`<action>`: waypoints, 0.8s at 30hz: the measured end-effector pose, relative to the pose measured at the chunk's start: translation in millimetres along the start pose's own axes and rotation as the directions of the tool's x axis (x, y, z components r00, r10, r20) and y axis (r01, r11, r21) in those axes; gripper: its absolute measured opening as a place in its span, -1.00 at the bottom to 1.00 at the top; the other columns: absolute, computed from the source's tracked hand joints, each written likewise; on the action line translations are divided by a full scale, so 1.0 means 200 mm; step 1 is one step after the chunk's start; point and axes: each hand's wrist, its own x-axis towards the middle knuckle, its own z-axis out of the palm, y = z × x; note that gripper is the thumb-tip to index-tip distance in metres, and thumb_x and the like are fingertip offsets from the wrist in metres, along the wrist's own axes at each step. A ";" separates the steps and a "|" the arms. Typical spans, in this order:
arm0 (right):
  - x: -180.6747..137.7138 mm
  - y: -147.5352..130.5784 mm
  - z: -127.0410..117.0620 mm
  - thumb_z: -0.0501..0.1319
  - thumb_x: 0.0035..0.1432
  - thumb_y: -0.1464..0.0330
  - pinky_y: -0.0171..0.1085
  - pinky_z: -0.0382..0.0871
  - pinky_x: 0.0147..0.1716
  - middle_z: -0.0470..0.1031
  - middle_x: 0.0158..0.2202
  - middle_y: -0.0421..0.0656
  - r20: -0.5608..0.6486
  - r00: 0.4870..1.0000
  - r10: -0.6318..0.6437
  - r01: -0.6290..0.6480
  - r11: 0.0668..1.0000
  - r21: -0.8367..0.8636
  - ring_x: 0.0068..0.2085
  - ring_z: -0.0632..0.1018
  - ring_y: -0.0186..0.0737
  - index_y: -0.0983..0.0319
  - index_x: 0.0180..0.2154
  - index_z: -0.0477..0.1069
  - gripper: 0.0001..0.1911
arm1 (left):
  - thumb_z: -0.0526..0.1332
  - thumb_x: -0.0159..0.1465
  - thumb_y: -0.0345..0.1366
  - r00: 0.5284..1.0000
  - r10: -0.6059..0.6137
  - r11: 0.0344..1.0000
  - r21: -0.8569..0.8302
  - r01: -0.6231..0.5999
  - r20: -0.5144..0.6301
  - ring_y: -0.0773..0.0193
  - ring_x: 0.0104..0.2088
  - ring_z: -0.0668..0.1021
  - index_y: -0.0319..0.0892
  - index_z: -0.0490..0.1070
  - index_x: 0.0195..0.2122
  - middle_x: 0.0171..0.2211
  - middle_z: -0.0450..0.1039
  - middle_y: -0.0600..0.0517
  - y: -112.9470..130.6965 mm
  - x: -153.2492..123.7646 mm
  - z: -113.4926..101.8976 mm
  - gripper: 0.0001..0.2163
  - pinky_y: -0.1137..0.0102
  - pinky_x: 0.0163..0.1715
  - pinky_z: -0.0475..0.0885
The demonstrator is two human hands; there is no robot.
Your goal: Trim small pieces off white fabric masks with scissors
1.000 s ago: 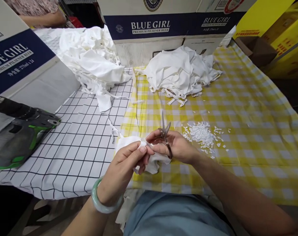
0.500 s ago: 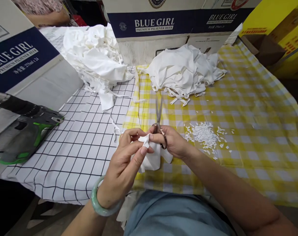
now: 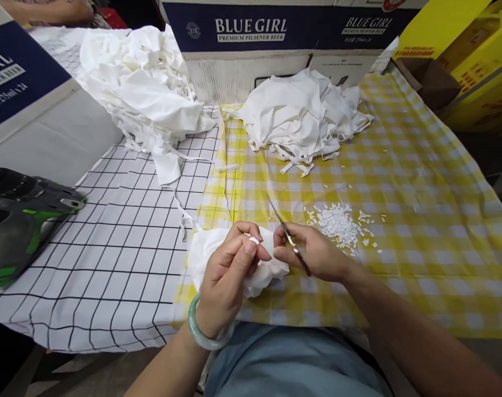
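Underneath, yellow checked tablecloth point(image 3: 400, 182), black-grid white cloth point(image 3: 122, 231), beer cartons point(image 3: 251, 33) behind

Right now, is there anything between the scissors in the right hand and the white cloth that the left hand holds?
Nothing visible. The scissors in the right hand sit just beside the white cloth held by the left hand, with only a small open gap.

Scissors point(image 3: 288, 238) handles buried in right hand point(image 3: 317, 256), blades motion-blurred, open or shut unclear. White cloth point(image 3: 218, 251) mostly covered by left hand point(image 3: 230, 270). Green-grey power tool point(image 3: 19, 220) cut by left edge. Blue carton point(image 3: 11, 71) lettering cropped. Another person's arm point(image 3: 48, 10) clipped at top edge. White snippets point(image 3: 337, 223) too small to make out singly.
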 end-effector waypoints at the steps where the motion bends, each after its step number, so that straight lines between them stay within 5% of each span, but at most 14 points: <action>1: -0.03 0.00 -0.01 0.37 0.06 0.11 -0.35 0.21 -0.38 0.35 -0.44 -0.27 0.006 0.999 -0.033 0.033 0.999 -0.038 -0.39 0.36 -0.33 0.21 -0.37 0.37 -0.67 | 0.08 0.41 -0.23 1.000 -0.010 1.000 0.010 0.010 0.008 0.43 -0.49 0.23 -0.21 0.49 -0.39 -0.15 0.23 -0.02 0.00 0.00 0.00 -0.70 0.42 -0.53 0.15; 9: -0.12 -0.04 0.03 0.39 -0.04 0.07 -0.27 0.16 -0.38 0.33 -0.57 -0.25 -0.061 0.949 -0.308 0.256 0.870 -0.421 -0.49 0.31 -0.32 0.22 -0.55 0.27 -0.56 | 0.06 0.39 -0.27 0.995 0.090 0.990 0.103 -0.094 0.041 0.15 -0.11 0.31 -0.17 0.40 -0.48 -0.22 0.23 -0.06 -0.03 0.00 0.01 -0.70 0.37 -0.19 0.29; 24: -0.14 -0.06 0.08 0.40 -0.05 0.08 -0.32 0.08 -0.46 0.32 -0.62 -0.28 -0.050 0.976 -0.213 0.159 0.847 -0.508 -0.55 0.29 -0.39 0.23 -0.59 0.24 -0.53 | 0.03 0.38 -0.34 0.989 0.119 0.988 0.091 -0.127 0.087 0.24 -0.24 0.30 -0.18 0.39 -0.45 -0.15 0.17 -0.03 -0.06 -0.01 0.01 -0.73 0.41 -0.35 0.28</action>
